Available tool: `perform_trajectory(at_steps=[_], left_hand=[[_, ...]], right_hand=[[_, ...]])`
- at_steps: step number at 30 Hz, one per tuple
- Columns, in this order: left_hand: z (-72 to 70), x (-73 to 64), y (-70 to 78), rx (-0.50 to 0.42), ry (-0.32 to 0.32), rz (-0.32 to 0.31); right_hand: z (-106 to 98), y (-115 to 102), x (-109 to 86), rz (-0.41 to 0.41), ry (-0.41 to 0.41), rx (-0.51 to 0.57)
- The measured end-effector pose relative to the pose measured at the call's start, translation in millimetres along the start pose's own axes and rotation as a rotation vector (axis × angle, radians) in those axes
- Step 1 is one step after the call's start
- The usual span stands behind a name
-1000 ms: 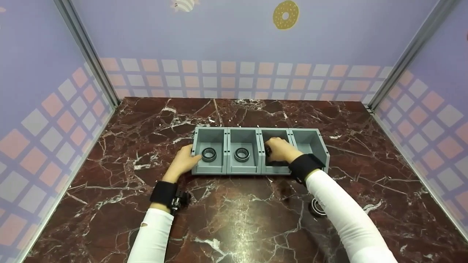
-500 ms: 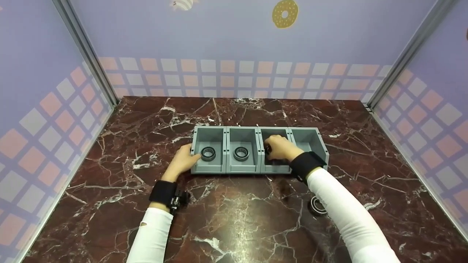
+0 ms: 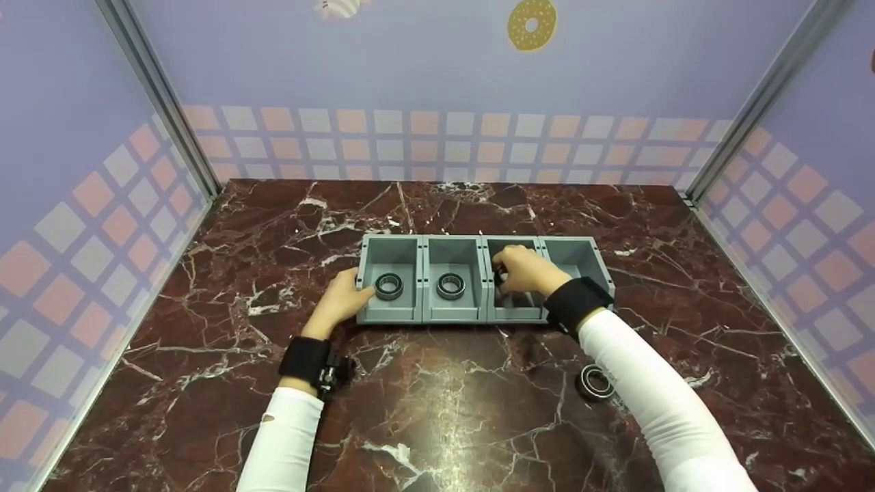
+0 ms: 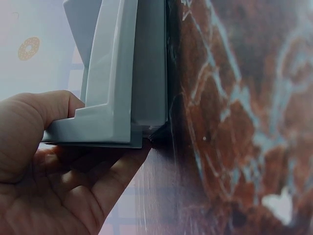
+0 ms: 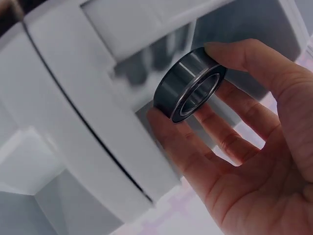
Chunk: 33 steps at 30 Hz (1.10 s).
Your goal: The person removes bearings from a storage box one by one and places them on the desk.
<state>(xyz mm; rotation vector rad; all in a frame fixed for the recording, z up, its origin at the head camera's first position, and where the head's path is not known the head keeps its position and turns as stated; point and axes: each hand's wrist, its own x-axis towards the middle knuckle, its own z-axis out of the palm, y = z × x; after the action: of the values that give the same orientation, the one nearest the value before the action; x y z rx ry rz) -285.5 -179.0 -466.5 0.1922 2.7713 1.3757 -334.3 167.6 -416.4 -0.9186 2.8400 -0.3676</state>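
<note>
A row of grey storage bins (image 3: 454, 316) stands joined side by side on the table. My left hand (image 3: 340, 298) grips the left end bin, thumb over the side wall and fingers against its outside; the left wrist view shows this wall (image 4: 149, 73) close to the table. Inside the third bin from the left, my right hand (image 3: 525, 270) pinches a ball bearing (image 5: 188, 85) between thumb and fingers, tilted in the right wrist view. One bearing (image 3: 389, 287) lies flat in the leftmost bin, another bearing (image 3: 451, 287) in the second.
A loose bearing (image 3: 595, 383) lies on the dark red marbled table (image 3: 437, 403), beside my right forearm. The rightmost bin (image 3: 577, 263) is partly covered by my right wrist. Patterned panels (image 3: 437, 82) enclose the table at the back and both sides.
My right forearm has shifted slightly right, uncovering more of the loose bearing on the table. The right hand stays in the third bin; the left hand keeps its grip.
</note>
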Motion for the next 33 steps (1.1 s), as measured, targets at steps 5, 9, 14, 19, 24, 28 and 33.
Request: perform_trajectory(at_steps=[5,9,14,19,24,28,33], left_hand=[[1.0,3.1,-2.4,-0.004,-0.004,-0.041],[0.6,2.8,-1.5,0.006,-0.009,-0.053],[-0.7,1.4,0.6,0.013,-0.015,-0.068],[-1.8,0.2,0.7,0.003,-0.053,-0.088],[-2.1,1.8,-0.5,0.005,-0.06,-0.083],[-1.6,2.2,-0.5,0.005,-0.051,-0.078],[-1.0,1.4,-0.1,-0.005,-0.043,-0.064]], right_hand=[[-6.4,-3.3,-3.9,-0.012,0.0,-0.002],[-11.5,-5.6,-6.1,-0.019,-0.013,0.003],[-17.4,-8.7,-9.3,-0.02,-0.035,0.027],[-21.4,-9.0,-13.4,-0.036,-0.018,0.019],[-25.6,-9.6,-17.3,-0.034,-0.011,0.016],[-29.3,-11.2,-20.6,-0.034,-0.015,0.023],[-33.7,-13.1,-25.4,-0.051,-0.003,0.014]])
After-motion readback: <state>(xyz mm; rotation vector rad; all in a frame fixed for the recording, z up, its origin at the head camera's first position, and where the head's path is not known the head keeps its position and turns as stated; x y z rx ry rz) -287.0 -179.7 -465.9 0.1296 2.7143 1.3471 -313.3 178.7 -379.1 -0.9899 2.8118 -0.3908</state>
